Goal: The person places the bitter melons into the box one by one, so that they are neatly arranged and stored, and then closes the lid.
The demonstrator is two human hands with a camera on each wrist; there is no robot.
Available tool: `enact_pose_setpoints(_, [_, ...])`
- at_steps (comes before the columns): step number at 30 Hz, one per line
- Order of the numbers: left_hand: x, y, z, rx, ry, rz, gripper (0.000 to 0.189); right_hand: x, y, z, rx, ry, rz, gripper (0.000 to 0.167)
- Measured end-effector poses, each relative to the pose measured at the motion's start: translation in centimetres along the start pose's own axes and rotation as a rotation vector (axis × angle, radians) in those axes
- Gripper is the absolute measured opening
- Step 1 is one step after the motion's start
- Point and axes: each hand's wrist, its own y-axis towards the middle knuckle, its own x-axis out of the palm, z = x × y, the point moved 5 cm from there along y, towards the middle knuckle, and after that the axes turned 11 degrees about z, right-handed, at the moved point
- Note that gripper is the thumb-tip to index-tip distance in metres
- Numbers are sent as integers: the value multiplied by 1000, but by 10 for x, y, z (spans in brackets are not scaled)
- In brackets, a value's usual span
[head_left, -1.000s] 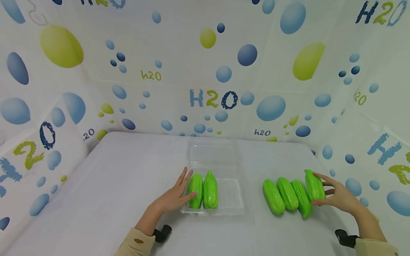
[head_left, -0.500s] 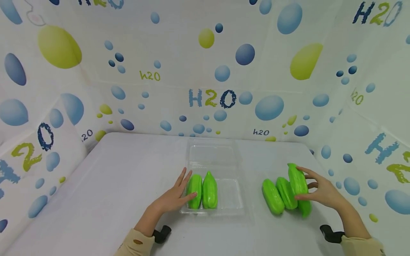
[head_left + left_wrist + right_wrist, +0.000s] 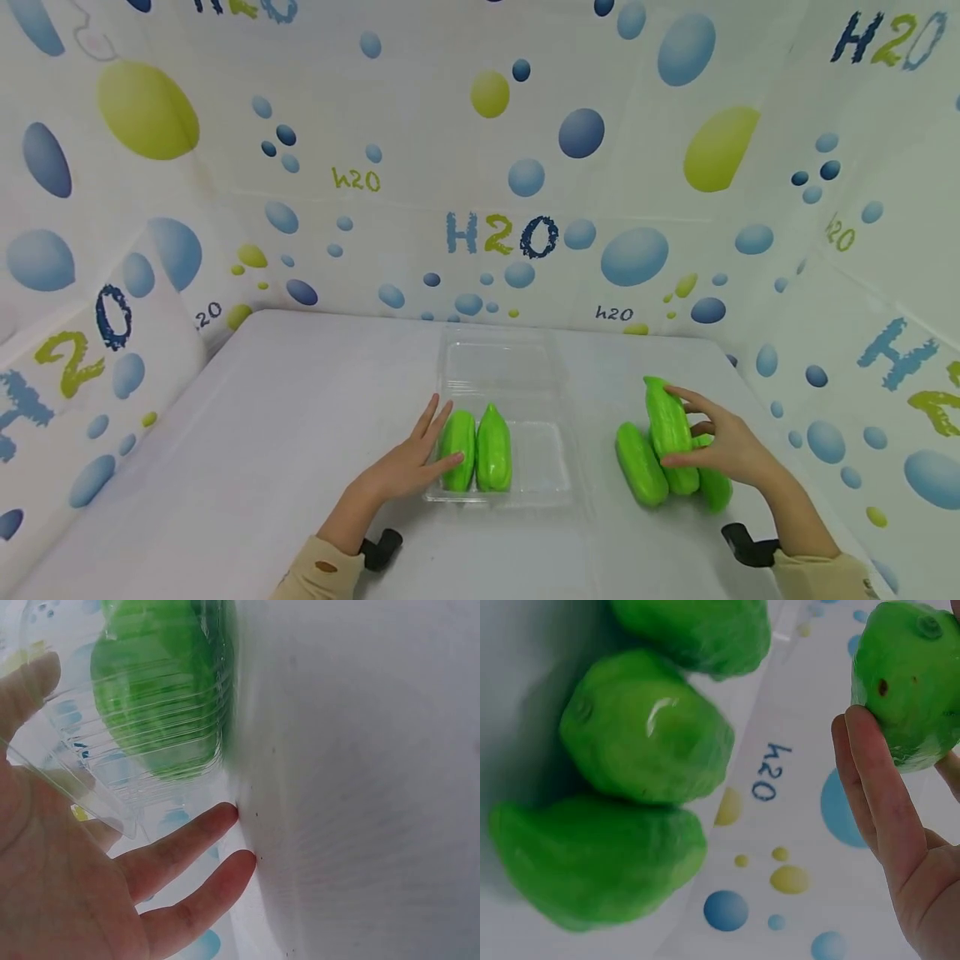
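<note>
A smooth, ridged green gourd (image 3: 666,421) with a pointed tip is held in my right hand (image 3: 726,446), between thumb and fingers, raised over the other gourds. In the right wrist view the held gourd (image 3: 907,682) shows a small brown spot. Under it lie three more, a left gourd (image 3: 640,467), a partly covered middle gourd (image 3: 682,481) and a right gourd (image 3: 717,490). My left hand (image 3: 401,468) rests with spread fingers at the left side of a clear plastic clamshell container (image 3: 543,457). Two gourds (image 3: 493,450) stand side by side in its left part.
The container's clear lid (image 3: 497,362) lies folded back behind its base. A white table (image 3: 322,375) spreads around everything. Patterned cloth walls (image 3: 420,192) with bubble prints rise at the back and sides.
My right hand has lifted the rightmost gourd of the row and carried it left, over the middle of the others. The left hand stays at the container.
</note>
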Motion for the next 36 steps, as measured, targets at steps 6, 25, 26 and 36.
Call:
enact_pose_setpoints(6, [2, 1, -2, -4, -2, -6, 79, 10, 2, -13, -31, 29, -6, 92])
enact_pose_setpoints(25, [0, 4, -5, -13, 6, -9, 79, 33, 15, -47, -51, 124, -41, 92])
enact_pose_setpoints(26, [0, 4, -4, -13, 5, -9, 79, 34, 16, -49, -53, 124, -40, 92])
enact_pose_setpoints(36, [0, 4, -3, -1, -12, -3, 79, 42, 18, -65, -58, 135, -34, 92])
